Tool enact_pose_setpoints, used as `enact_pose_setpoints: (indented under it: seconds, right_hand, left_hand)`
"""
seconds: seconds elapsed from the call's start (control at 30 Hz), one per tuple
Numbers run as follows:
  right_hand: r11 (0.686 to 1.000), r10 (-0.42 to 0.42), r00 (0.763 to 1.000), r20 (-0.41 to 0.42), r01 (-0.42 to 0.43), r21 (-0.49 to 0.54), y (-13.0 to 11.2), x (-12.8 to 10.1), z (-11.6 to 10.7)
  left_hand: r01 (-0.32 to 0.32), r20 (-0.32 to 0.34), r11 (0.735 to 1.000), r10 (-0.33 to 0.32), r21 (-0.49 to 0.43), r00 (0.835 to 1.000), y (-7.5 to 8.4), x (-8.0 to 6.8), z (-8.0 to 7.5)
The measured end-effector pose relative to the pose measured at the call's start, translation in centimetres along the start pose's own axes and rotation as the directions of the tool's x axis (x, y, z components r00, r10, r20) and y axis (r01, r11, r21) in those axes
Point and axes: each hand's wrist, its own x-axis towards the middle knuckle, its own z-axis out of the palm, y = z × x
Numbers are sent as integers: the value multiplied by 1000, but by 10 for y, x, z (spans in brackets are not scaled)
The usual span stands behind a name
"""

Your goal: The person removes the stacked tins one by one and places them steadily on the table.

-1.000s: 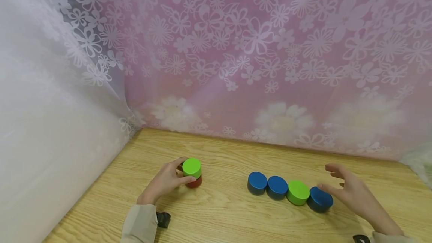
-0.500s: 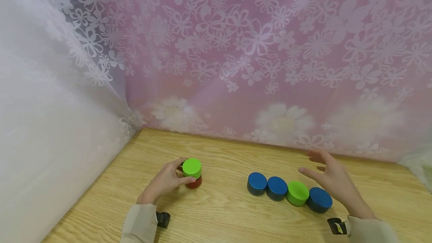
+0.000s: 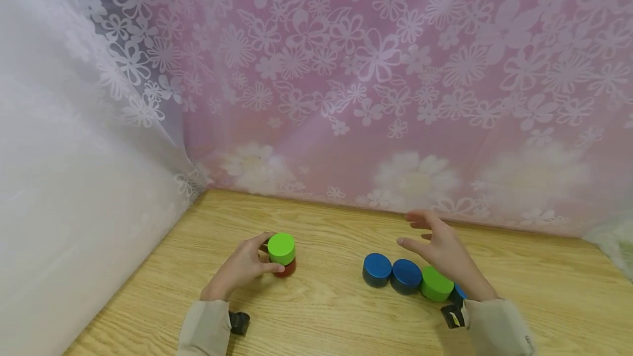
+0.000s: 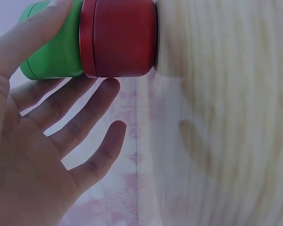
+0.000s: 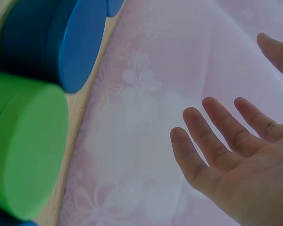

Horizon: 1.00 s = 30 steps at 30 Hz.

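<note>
My left hand (image 3: 266, 256) holds a green cylinder (image 3: 281, 247) that stands on a red cylinder (image 3: 287, 270), at the left of the wooden table (image 3: 326, 306). In the left wrist view the thumb (image 4: 35, 30) lies on the green cylinder (image 4: 56, 54) above the red one (image 4: 120, 37), with the other fingers spread beside the stack. My right hand (image 3: 427, 240) hovers open over a row of flat discs and holds nothing. The row runs blue (image 3: 377, 267), blue (image 3: 406, 274), green (image 3: 436, 284), then a blue disc (image 3: 459, 292) mostly hidden by my wrist. The right wrist view shows the open palm (image 5: 236, 160) beside the green disc (image 5: 23, 146).
A pink flowered curtain (image 3: 346, 81) hangs along the table's far edge, and a white lace curtain (image 3: 59, 153) closes off the left side. Black wrist straps (image 3: 239, 322) sit on both sleeves.
My right hand has moved left along the row, from beside the rightmost blue disc to above the green and blue ones. The left hand and its stack have stayed still.
</note>
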Motion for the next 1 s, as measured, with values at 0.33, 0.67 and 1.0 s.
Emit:
enact_pose_setpoints:
  seconds: [0.33, 0.67, 1.0]
  right_hand:
    - [999, -36, 999, 17, 36, 37, -10, 9, 20]
    - [995, -55, 997, 58, 50, 84, -20, 18, 41]
    - [986, -60, 994, 89, 45, 160, -37, 29, 67]
  left_hand:
    - [-45, 63, 999, 45, -6, 997, -5, -1, 0]
    - [-46, 97, 999, 45, 11, 994, -9, -1, 2]
    - [-51, 93, 998, 48, 36, 995, -11, -1, 1]
